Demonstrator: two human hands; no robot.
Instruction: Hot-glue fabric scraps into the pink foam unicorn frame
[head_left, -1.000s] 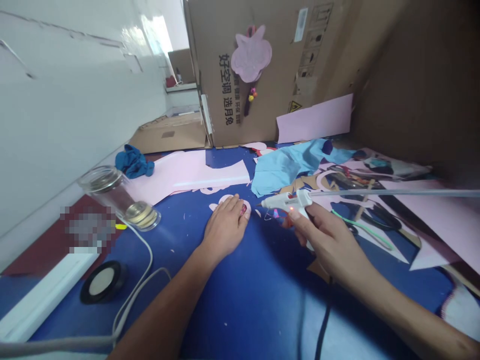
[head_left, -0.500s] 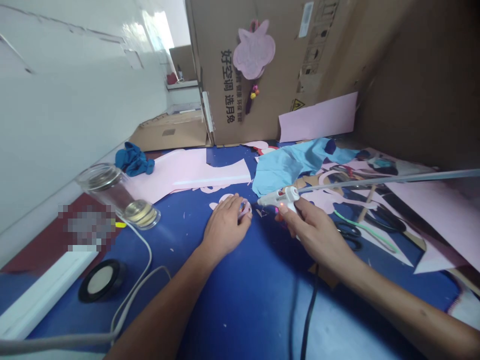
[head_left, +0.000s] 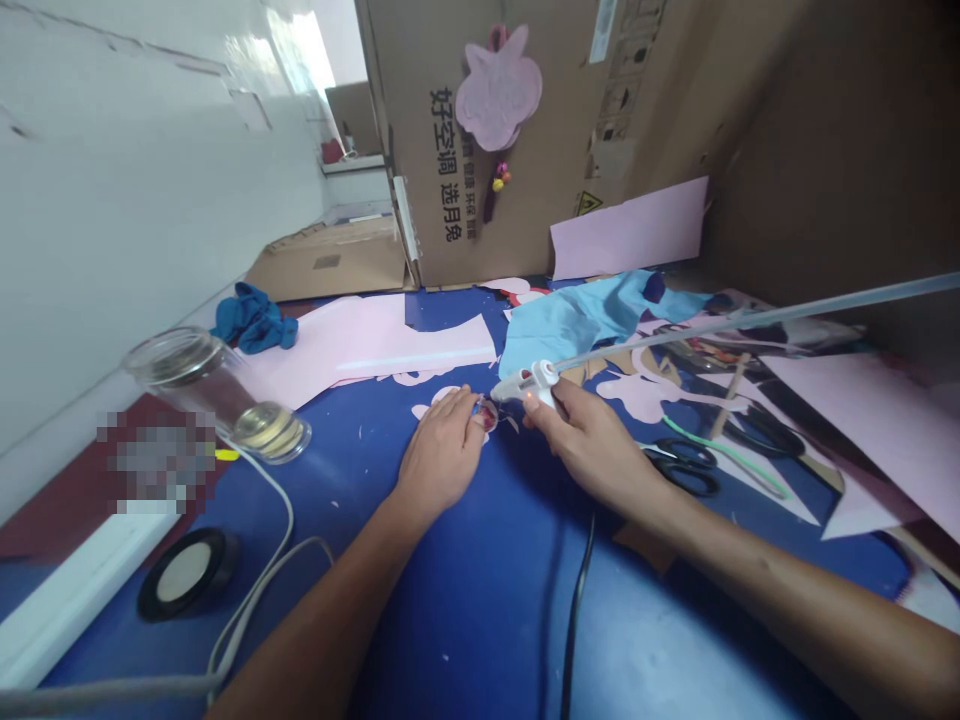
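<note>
My right hand (head_left: pixel 600 440) is closed around the handle of a white glue gun (head_left: pixel 544 382). A long clear glue stick (head_left: pixel 720 325) sticks out of its back. The gun's nozzle points left, right beside a small round reddish piece (head_left: pixel 488 415) with a shiny rim. My left hand (head_left: pixel 444 450) rests low over the blue table, its thumb and fingertips against that round piece, which they partly hide. A pink paper cutout (head_left: pixel 429 408) shows from beneath these fingers. The gun's black cord (head_left: pixel 576 620) trails down toward me.
Left of my hands are a glass jar (head_left: pixel 217 390), a black tape roll (head_left: pixel 186 572) and white cables (head_left: pixel 281 550). To the right lie black-handled scissors (head_left: pixel 686 465) and pink paper scraps (head_left: pixel 862 430). Behind are light-blue cloth (head_left: pixel 570 320) and a large cardboard box (head_left: pixel 420 180).
My right hand has brought the glue gun left, so its nozzle is now at the round piece. The piece has tipped and shows its reddish face. The view has shifted slightly.
</note>
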